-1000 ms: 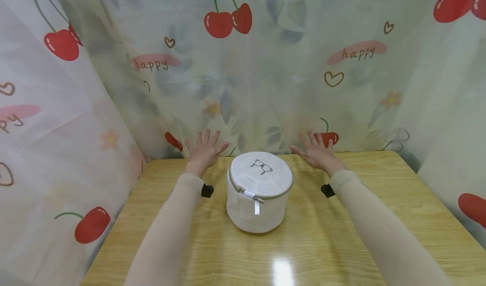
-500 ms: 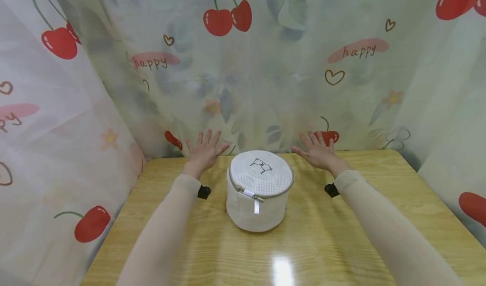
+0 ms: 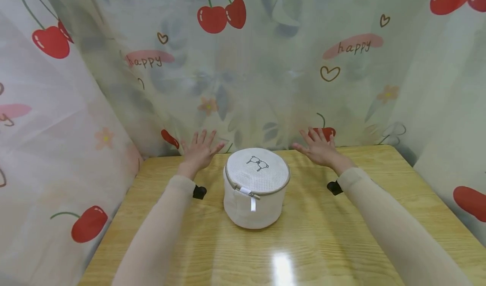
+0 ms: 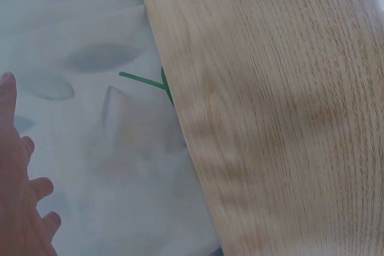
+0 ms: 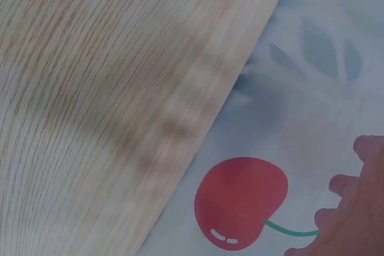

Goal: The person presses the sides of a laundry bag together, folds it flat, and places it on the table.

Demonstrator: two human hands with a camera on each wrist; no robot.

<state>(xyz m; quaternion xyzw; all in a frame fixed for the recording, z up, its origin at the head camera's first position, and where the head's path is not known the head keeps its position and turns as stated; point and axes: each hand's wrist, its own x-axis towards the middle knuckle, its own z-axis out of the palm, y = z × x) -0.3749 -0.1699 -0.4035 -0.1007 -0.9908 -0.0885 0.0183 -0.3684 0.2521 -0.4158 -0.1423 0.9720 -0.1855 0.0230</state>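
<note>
A round white fabric case (image 3: 255,189) stands upright on the wooden table, its zipper closed around the lid. A glasses drawing marks the mesh top, and a short white tab (image 3: 253,204) hangs by the zipper pull at the front. To the left of the case, my left hand (image 3: 199,154) is held out above the table with fingers spread, touching nothing. On the other side my right hand (image 3: 319,150) is spread likewise, apart from the case. Part of the left hand (image 4: 21,190) shows in the left wrist view; fingers of the right hand (image 5: 357,208) show in the right wrist view.
The light wooden table (image 3: 303,244) ends at a back edge just beyond the case. A curtain (image 3: 258,66) printed with cherries and hearts hangs behind it and along both sides. Black wrist cameras (image 3: 199,192) sit below the sleeve cuffs.
Both hands have drifted slightly outward, away from the case, still spread. The head view has shifted a little, so the case and curtain appear slightly higher and further left.
</note>
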